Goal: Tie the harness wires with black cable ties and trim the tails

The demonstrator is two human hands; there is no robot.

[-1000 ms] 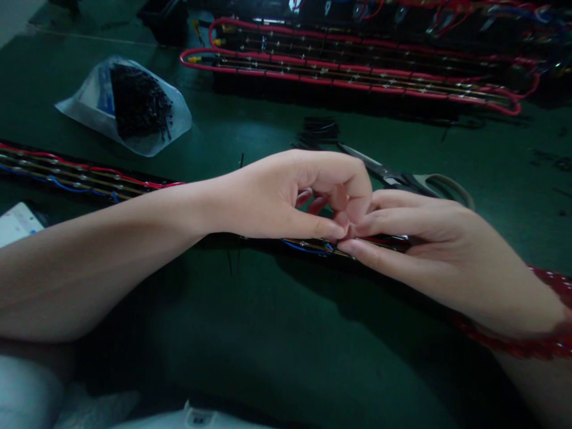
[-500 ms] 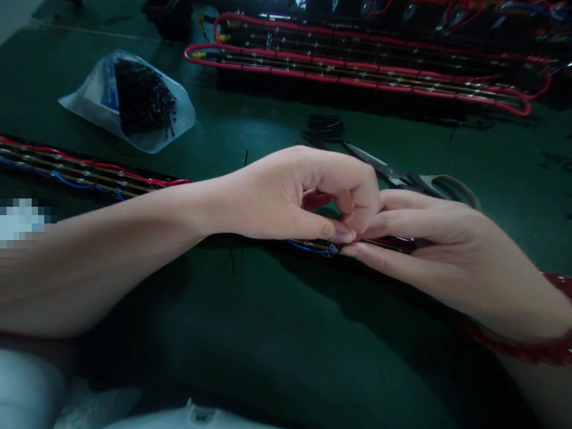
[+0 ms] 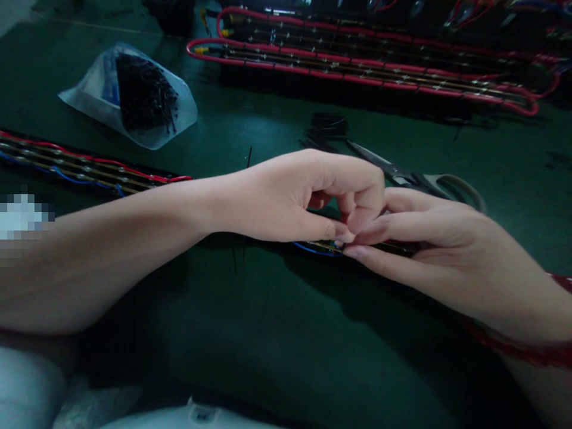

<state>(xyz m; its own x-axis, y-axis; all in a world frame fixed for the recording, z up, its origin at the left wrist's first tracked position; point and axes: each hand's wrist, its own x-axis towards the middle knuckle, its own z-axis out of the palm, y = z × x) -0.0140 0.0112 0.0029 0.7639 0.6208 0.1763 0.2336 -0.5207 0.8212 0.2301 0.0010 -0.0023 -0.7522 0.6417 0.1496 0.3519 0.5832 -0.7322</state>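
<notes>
A long dark strip with red and blue wires (image 3: 84, 168) runs across the green table from the left edge to under both hands. My left hand (image 3: 295, 196) is curled over it, thumb and fingers pinched at a spot on the strip. My right hand (image 3: 429, 250) comes in from the right, and its fingertips meet the left hand's at that same spot, gripping the strip. What sits between the fingertips is too small and dark to make out. A red beaded band circles my right wrist.
Scissors (image 3: 402, 176) lie just behind my hands, next to a small pile of black ties (image 3: 328, 126). A clear bag of black ties (image 3: 134, 95) sits at the back left. More strips with red wires (image 3: 357, 62) lie along the far edge.
Both hands stay pinched at the same spot on the strip; the fingers shifted only slightly. The view drifted a little.
</notes>
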